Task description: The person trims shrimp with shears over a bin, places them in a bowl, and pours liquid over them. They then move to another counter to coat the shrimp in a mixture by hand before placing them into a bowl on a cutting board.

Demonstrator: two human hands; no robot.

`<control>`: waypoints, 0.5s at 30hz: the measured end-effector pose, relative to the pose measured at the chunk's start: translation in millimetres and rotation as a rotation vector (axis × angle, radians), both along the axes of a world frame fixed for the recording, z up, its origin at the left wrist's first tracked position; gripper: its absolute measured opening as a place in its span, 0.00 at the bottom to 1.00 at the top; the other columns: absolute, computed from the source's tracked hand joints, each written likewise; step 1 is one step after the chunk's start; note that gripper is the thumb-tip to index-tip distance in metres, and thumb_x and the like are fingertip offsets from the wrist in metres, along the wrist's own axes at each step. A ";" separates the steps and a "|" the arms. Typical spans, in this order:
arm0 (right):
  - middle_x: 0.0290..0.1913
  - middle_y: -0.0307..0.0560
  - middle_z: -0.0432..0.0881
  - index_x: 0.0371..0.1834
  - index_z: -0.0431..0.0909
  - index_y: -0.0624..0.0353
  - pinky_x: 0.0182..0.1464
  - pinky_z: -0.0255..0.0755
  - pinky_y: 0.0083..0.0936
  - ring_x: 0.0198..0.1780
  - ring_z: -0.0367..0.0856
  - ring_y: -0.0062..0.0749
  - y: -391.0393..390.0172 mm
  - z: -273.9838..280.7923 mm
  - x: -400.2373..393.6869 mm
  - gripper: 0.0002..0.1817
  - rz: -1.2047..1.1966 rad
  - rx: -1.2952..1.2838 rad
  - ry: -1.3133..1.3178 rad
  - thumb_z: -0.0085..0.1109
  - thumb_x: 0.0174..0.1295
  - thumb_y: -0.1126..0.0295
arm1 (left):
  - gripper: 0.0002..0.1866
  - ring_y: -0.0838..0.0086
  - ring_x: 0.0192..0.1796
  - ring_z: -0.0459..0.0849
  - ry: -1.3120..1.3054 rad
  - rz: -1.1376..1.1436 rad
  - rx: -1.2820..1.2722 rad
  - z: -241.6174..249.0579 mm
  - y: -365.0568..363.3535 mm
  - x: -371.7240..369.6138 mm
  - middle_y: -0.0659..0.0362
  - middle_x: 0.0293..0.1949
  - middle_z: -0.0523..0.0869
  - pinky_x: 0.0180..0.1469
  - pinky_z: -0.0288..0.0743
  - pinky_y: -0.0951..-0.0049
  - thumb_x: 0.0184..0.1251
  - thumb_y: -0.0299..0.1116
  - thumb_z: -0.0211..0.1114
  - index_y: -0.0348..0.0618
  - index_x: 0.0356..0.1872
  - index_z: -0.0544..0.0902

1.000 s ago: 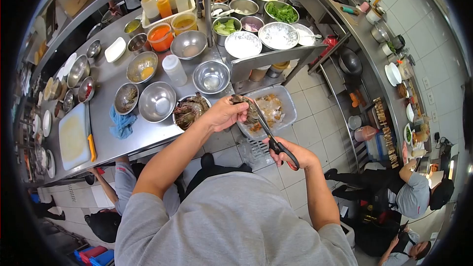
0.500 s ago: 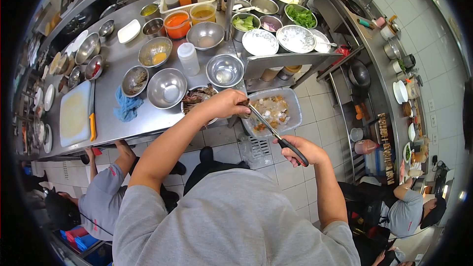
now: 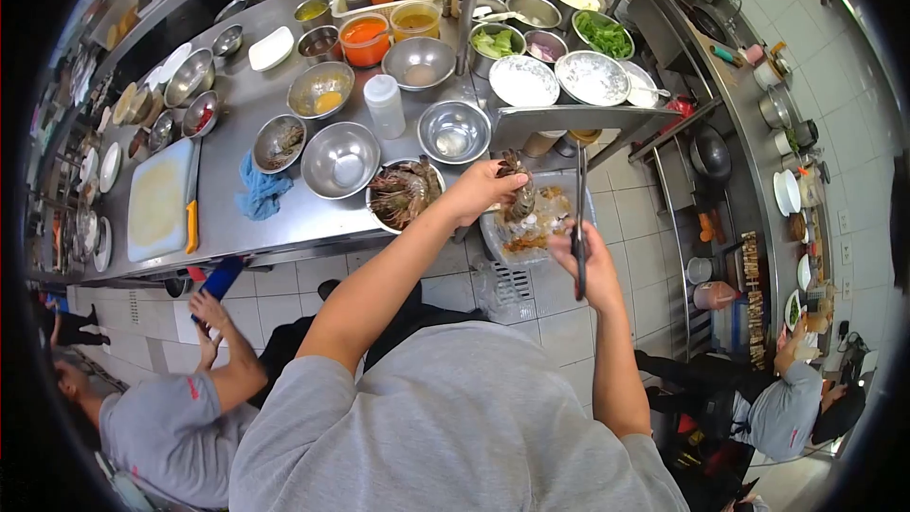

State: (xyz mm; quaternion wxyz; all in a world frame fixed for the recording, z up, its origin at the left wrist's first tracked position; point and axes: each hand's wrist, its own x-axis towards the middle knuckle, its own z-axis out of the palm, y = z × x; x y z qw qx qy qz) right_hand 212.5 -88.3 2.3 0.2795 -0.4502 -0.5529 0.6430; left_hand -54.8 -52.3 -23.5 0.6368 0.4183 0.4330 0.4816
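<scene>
My left hand [image 3: 482,192] pinches a grey striped prawn [image 3: 519,197] above the grey plastic tub [image 3: 493,245]. Inside the tub lie orange and pale scraps [image 3: 536,239]. To the right, my right hand [image 3: 594,264] grips black-handled scissors [image 3: 580,218], blades pointing away from me and apart from the prawn. At the table edge, left of my left hand, a bowl is heaped with more whole prawns [image 3: 406,193]. A bare steel bowl [image 3: 341,161] and another steel bowl [image 3: 455,133] stand beside it.
A smaller bowl [image 3: 279,144] holds a few prawns. Nearby are a blue cloth [image 3: 263,192], a white cutting board [image 3: 161,199] and an orange-handled knife [image 3: 192,228]. A metal shelf [image 3: 578,119] carries ingredient bowls. One person [image 3: 175,417] is at left, another [image 3: 782,408] at right.
The scissors have moved away from the prawn to the right and turned to point forward. My left hand has shifted right, showing the prawn and the bowl of prawns more fully. The view has shifted.
</scene>
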 end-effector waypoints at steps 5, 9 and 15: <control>0.51 0.48 0.86 0.69 0.66 0.57 0.54 0.78 0.25 0.51 0.84 0.28 22.1 -23.8 -27.1 0.31 -0.052 0.157 0.018 0.67 0.62 0.78 | 0.12 0.69 0.47 0.87 -0.344 -0.061 -0.307 2.1 -3.0 26.9 0.58 0.47 0.89 0.52 0.79 0.61 0.75 0.38 0.65 0.43 0.51 0.84; 0.55 0.45 0.83 0.68 0.66 0.59 0.57 0.77 0.27 0.53 0.83 0.28 29.0 -36.5 -36.7 0.31 -0.102 0.192 0.052 0.66 0.60 0.80 | 0.14 0.66 0.49 0.88 -0.395 -0.084 -0.392 -13.7 7.7 32.5 0.56 0.47 0.88 0.54 0.78 0.53 0.75 0.39 0.64 0.43 0.54 0.82; 0.56 0.43 0.82 0.67 0.66 0.61 0.58 0.76 0.27 0.52 0.83 0.27 23.5 -43.2 -40.6 0.31 -0.204 0.139 0.136 0.64 0.59 0.82 | 0.12 0.68 0.47 0.87 -0.363 -0.030 -0.417 -24.6 9.3 45.0 0.59 0.44 0.88 0.52 0.78 0.54 0.76 0.39 0.63 0.44 0.52 0.82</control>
